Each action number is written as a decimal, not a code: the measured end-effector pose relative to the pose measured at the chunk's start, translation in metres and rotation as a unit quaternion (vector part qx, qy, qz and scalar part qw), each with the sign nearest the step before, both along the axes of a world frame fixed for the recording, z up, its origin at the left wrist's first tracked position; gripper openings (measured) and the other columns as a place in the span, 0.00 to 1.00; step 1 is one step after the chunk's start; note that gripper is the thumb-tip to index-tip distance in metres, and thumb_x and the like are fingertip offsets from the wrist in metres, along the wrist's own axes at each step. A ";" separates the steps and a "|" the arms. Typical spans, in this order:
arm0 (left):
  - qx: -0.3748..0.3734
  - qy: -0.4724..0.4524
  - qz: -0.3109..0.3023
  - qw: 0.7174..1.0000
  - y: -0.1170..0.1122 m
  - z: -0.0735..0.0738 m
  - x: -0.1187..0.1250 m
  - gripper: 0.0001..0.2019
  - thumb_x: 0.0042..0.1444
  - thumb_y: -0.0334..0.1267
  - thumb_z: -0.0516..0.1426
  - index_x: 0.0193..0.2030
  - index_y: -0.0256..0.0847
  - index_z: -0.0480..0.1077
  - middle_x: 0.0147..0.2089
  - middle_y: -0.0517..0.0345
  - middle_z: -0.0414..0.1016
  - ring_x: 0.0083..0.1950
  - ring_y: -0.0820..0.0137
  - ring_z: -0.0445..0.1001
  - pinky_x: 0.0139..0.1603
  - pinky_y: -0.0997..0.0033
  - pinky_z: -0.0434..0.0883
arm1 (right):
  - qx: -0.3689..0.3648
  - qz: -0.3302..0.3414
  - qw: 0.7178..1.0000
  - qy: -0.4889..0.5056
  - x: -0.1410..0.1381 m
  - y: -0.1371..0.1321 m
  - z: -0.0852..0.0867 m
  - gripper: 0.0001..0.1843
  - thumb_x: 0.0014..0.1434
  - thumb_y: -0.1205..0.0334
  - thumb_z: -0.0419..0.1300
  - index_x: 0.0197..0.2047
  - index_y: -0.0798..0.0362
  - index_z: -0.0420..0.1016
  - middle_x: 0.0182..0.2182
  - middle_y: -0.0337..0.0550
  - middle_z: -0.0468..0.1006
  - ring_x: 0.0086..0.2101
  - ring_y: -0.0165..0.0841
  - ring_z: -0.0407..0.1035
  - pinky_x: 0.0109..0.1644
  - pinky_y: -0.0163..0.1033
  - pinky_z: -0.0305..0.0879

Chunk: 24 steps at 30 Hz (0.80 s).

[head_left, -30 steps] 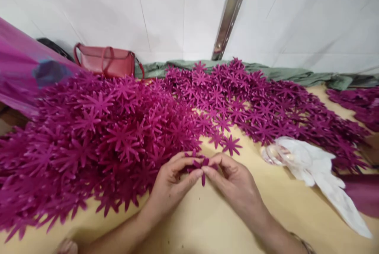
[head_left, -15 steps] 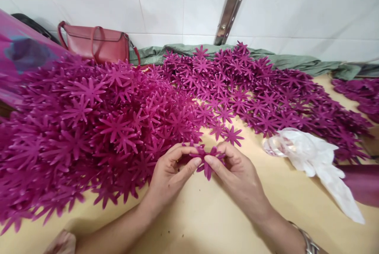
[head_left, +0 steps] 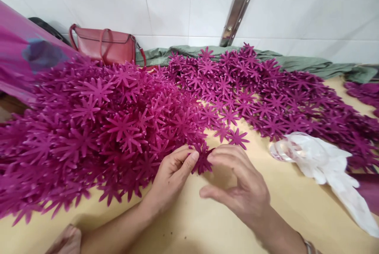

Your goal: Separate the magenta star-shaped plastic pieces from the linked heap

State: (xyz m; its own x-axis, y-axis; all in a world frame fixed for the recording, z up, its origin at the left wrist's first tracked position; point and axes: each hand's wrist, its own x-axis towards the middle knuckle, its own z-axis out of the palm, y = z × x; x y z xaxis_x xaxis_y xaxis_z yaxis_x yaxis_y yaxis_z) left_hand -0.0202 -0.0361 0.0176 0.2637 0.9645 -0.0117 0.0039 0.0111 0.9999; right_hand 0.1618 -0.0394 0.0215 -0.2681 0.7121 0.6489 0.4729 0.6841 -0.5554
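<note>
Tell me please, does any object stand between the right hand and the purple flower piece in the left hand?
Nothing visible does. The right hand, thumb spread, is close beside the purple flower piece, which the left hand pinches; right-hand contact is unclear.

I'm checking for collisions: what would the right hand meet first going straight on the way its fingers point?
The right hand would probably first meet the magenta, many-petalled flower piece held by the left hand; depth is unclear, so they may already touch.
</note>
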 end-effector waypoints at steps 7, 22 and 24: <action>0.003 -0.002 -0.021 1.000 -0.001 0.003 -0.002 0.19 0.71 0.43 0.53 0.28 0.40 0.66 0.32 0.61 0.60 0.36 0.70 0.61 0.40 0.71 0.61 | 0.002 -0.050 0.999 -0.005 -0.002 0.003 -0.003 0.10 0.62 0.70 0.68 0.45 0.47 0.80 0.38 0.44 0.82 0.41 0.39 0.77 0.45 0.46 0.76; 0.024 -0.009 -0.012 1.000 0.000 -0.010 -0.001 0.08 0.67 0.37 0.59 0.38 0.38 0.77 0.37 0.57 0.72 0.41 0.69 0.71 0.46 0.70 0.68 | -0.013 -0.037 0.997 -0.062 0.002 0.001 -0.006 0.11 0.66 0.74 0.62 0.48 0.49 0.77 0.40 0.45 0.83 0.42 0.38 0.77 0.49 0.48 0.72; 0.023 -0.014 -0.014 1.000 0.000 -0.010 0.001 0.07 0.66 0.37 0.59 0.40 0.38 0.78 0.39 0.56 0.74 0.43 0.68 0.72 0.48 0.70 0.69 | -0.011 -0.040 0.997 -0.063 0.002 0.002 -0.006 0.10 0.67 0.73 0.61 0.47 0.50 0.76 0.38 0.44 0.83 0.41 0.37 0.77 0.49 0.47 0.71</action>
State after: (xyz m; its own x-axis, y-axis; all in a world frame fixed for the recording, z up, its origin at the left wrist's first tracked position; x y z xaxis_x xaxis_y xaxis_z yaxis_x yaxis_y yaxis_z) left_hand -0.0196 -0.0366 0.0076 0.2895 0.9563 0.0404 -0.0248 -0.0348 0.9991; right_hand 0.1637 -0.0378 0.0153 -0.2889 0.7483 0.5972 0.5920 0.6298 -0.5029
